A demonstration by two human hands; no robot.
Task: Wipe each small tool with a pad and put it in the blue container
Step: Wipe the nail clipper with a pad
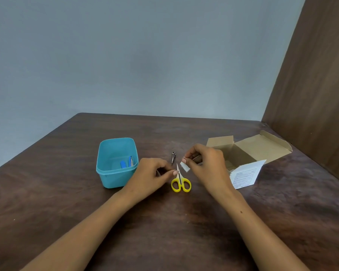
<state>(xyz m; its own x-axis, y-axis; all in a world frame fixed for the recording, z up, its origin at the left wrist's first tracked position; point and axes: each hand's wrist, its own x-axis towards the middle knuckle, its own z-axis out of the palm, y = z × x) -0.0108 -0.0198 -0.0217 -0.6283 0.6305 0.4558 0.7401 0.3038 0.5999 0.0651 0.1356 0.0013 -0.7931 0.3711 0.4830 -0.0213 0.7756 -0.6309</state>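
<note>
Left hand (pixel 152 174) and right hand (pixel 205 163), fingers curled, pinching.

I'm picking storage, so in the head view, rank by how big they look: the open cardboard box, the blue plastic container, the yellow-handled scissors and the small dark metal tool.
1. Open brown cardboard box, flaps spread
2. Blue plastic container
3. Yellow-handled scissors
4. Small dark metal tool

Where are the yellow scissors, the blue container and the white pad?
yellow scissors (pixel 177 185): head view, on the left handle loop.
blue container (pixel 114 178): head view, on its near outer wall.
white pad (pixel 185 166): head view, on the flat part hanging below the fingertips.
</note>
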